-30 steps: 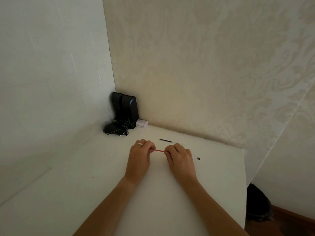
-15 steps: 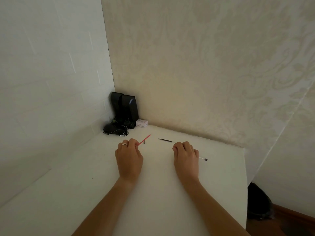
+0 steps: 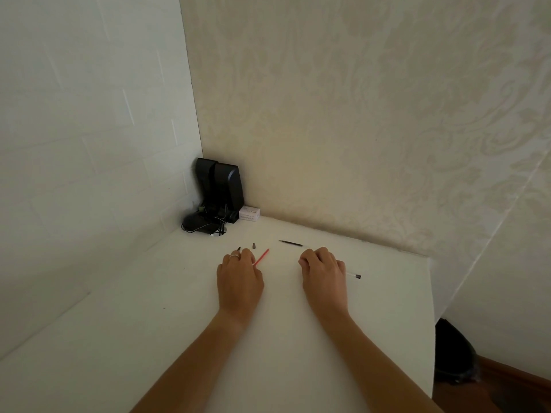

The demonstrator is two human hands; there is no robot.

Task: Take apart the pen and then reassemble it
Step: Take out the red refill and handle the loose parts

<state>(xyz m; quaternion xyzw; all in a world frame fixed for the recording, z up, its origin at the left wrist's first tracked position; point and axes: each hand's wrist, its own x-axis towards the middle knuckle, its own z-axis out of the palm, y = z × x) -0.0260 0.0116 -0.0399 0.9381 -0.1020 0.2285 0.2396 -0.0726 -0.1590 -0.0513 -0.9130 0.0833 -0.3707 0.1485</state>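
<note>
**On the white table, a pen lay in pieces**

Beside the black refill (image 3: 290, 242), on the white table (image 3: 149, 338), the left hand (image 3: 240, 280) pinched a red tube (image 3: 262, 256). Right of the refill, the right hand (image 3: 323, 277) curled around the clear barrel (image 3: 354, 275). Two small dark tips (image 3: 254, 245) sat left of the refill.

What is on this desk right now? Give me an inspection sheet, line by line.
Surface: white table, set into a wall corner.
Job's things: red tube in the left hand; clear barrel under the right hand; black refill and two small dark tips lying loose.
Clutter: small white box.
Hands: both knuckles up, low on the table.
Cables: black wires coiled by the black speakers.
Surroundings: patterned wallpaper; dark object on the floor.
</note>
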